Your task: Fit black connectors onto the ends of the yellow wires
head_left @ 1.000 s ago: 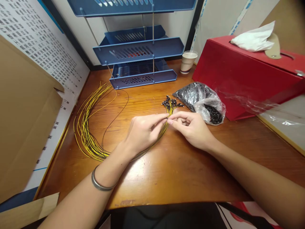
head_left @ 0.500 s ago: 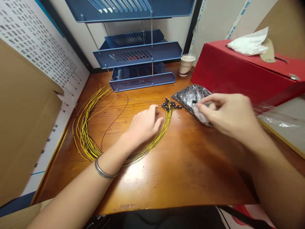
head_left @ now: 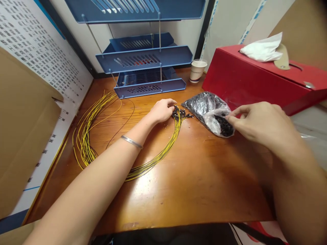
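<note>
A bundle of thin yellow wires (head_left: 158,156) lies in a long loop on the wooden table (head_left: 194,183). Its black-tipped ends (head_left: 180,114) fan out near the middle. My left hand (head_left: 161,110) rests at those ends with its fingers curled onto them. To the right lies a clear plastic bag (head_left: 204,105) holding several small black parts (head_left: 224,125). My right hand (head_left: 258,122) is at the bag's mouth, thumb and forefinger pinched together among the black parts. What they hold is hidden.
A blue stacked tray rack (head_left: 145,58) stands at the back, with a paper cup (head_left: 197,70) beside it. A red box (head_left: 250,78) with a white tissue (head_left: 260,49) on top fills the right. Brown cardboard (head_left: 22,136) and a printed sheet (head_left: 38,47) line the left.
My hands, pinched together on one wire a second ago, have parted. The right went to the bag of black parts. The left slid forward to the wire ends.
</note>
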Motion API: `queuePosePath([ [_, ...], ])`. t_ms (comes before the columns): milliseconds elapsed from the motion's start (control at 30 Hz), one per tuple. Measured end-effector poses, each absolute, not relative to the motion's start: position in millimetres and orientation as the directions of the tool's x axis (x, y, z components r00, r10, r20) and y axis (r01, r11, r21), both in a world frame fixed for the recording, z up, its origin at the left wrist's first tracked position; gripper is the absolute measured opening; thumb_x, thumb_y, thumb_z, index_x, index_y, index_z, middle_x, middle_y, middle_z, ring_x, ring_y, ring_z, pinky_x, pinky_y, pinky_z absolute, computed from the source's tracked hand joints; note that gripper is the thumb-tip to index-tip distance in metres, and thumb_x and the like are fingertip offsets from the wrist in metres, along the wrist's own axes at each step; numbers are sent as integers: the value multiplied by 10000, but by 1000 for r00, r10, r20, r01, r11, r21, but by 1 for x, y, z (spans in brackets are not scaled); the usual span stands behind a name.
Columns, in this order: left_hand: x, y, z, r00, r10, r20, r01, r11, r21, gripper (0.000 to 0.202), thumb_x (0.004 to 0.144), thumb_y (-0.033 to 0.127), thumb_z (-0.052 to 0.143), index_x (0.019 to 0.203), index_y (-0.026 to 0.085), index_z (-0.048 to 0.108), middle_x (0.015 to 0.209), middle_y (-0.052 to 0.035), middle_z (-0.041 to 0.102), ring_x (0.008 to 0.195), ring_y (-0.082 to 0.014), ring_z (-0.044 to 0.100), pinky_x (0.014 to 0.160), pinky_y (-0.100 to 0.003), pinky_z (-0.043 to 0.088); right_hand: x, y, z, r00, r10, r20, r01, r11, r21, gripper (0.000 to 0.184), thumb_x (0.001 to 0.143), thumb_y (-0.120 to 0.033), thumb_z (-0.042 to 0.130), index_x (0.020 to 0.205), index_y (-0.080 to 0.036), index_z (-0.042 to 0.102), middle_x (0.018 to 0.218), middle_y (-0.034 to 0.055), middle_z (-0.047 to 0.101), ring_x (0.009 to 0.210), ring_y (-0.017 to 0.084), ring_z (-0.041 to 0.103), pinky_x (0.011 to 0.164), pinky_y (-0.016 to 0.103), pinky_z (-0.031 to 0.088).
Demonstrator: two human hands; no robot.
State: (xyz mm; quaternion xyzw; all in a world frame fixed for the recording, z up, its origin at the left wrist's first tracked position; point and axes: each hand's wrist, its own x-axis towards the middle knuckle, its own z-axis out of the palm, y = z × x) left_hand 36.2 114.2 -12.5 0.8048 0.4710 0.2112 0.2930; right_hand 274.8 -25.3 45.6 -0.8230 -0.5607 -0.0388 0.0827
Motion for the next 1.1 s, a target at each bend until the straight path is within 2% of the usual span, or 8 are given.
queuePosePath([
  [100, 38, 119, -13, 482, 874, 67, 662, -413, 625, 298, 913, 232, 579, 1173, 172, 711, 1221, -91, 726, 1159, -246, 655, 1072, -391, 454, 274, -22, 46, 442, 897, 9, 896, -441, -40, 162, 756, -395, 601, 815, -310, 725, 833, 80, 710, 762, 306, 583, 618, 381, 376],
  [233, 40, 126, -13, 506, 859, 80, 664, -447, 599, 330, 898, 275, 608, 1203, 189, 700, 1144, -84, 742, 1073, -239, 671, 1023, -399, 472, 271, -19, 45, 420, 906, -62, 906, -422, -40, 133, 756, -348, 603, 791, -299, 722, 869, 82, 722, 799, 301, 610, 640, 369, 390],
  [400, 42, 130, -16, 536, 836, 116, 640, -492, 590, 164, 880, 263, 619, 949, 205, 756, 983, -51, 753, 962, -221, 677, 955, -384, 494, 270, -19, 43, 412, 906, -94, 908, -417, -38, 155, 766, -328, 585, 808, -288, 728, 865, 103, 716, 825, 318, 630, 650, 376, 390],
  [600, 47, 117, -7, 465, 811, 354, 600, -583, 548, 135, 886, 245, 621, 900, 190, 743, 1119, -83, 676, 1044, -235, 624, 963, -398, 475, 269, -17, 35, 373, 925, -73, 924, -377, -61, 187, 719, -265, 601, 818, -253, 759, 798, 122, 698, 788, 332, 652, 607, 368, 377],
  [700, 48, 98, 9, 451, 793, 410, 505, -605, 616, 124, 891, 219, 608, 883, 161, 717, 1009, -63, 714, 917, -184, 637, 894, -343, 497, 271, -16, 32, 340, 939, -51, 937, -343, -64, 183, 719, -253, 589, 790, -247, 758, 763, 122, 687, 759, 335, 658, 600, 374, 385],
  [767, 45, 81, 20, 430, 813, 393, 433, -568, 700, 125, 892, 218, 602, 872, 150, 705, 926, -44, 737, 802, -147, 635, 818, -300, 509, 273, -17, 31, 333, 943, -18, 940, -333, -68, 192, 725, -261, 581, 794, -252, 760, 768, 128, 688, 753, 352, 660, 590, 385, 389],
  [867, 35, 60, 27, 382, 859, 340, 354, -476, 805, 127, 877, 225, 615, 868, 144, 712, 904, -51, 758, 786, -145, 661, 767, -276, 518, 274, -18, 31, 329, 944, 10, 941, -327, -91, 193, 698, -246, 585, 778, -273, 758, 752, 114, 692, 721, 352, 656, 573, 388, 402],
  [1100, 13, 53, 2, 290, 922, 259, 453, -370, 811, 137, 855, 245, 641, 843, 170, 755, 852, -44, 779, 777, -176, 695, 809, -328, 544, 273, -17, 26, 276, 961, 24, 960, -274, -66, 198, 688, -235, 574, 740, -261, 764, 667, 104, 663, 645, 318, 647, 552, 369, 400],
])
